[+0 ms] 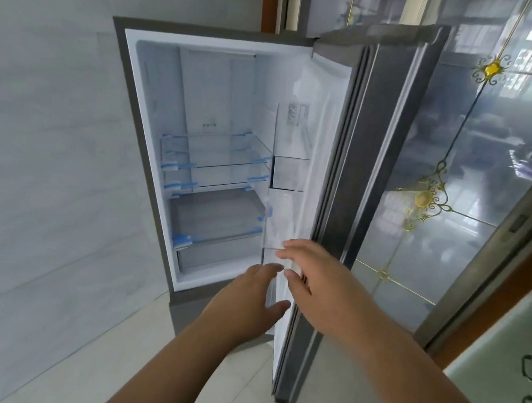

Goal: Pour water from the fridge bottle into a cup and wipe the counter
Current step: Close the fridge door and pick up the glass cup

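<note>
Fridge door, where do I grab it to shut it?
Grab the fridge door by its long grey outer edge, the side nearest you, away from the hinge. Come from the right with your right hand, which is beside it. The door stands wide open, so that edge probably swings easiest.

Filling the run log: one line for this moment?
stage: reaching into fridge | fridge door: open | left hand: open, empty | right hand: open, at lower door bin | bottle: not visible

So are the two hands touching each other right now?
Apart. The head view shows a strip of white door liner between the left hand and the right hand, both with fingers extended near the fridge door.
</note>
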Demonstrator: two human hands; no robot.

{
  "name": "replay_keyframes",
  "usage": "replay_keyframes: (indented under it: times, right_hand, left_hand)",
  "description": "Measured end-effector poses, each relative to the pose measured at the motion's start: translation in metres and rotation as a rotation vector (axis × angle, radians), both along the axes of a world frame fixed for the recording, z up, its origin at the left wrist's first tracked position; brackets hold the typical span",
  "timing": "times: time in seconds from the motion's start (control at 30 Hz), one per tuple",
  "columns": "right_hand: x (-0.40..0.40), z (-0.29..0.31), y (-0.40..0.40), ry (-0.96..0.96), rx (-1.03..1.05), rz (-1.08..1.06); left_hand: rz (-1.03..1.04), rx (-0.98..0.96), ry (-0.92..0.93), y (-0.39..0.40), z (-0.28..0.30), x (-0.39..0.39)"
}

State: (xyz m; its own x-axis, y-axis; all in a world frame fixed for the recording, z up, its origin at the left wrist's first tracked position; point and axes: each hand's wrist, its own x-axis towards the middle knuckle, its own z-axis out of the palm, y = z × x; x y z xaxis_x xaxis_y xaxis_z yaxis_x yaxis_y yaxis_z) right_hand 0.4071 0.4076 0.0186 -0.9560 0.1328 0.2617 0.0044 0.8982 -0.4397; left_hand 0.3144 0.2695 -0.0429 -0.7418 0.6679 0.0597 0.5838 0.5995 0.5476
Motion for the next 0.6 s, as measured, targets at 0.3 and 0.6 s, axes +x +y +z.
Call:
replay_keyframes:
  times: [0.3,0.6]
  right_hand:
    - [-0.034,0.009,-0.010,0.426,0.063,-0.134]
    - [-0.106,-0.007,-0.051,0.392,-0.103,-0.099]
  left_hand:
    - [0.228,0.130,-0.068,-0.015,-0.005,-0.011]
    - [0.404,0.228,0.018,-0.046,-0.014,-0.051]
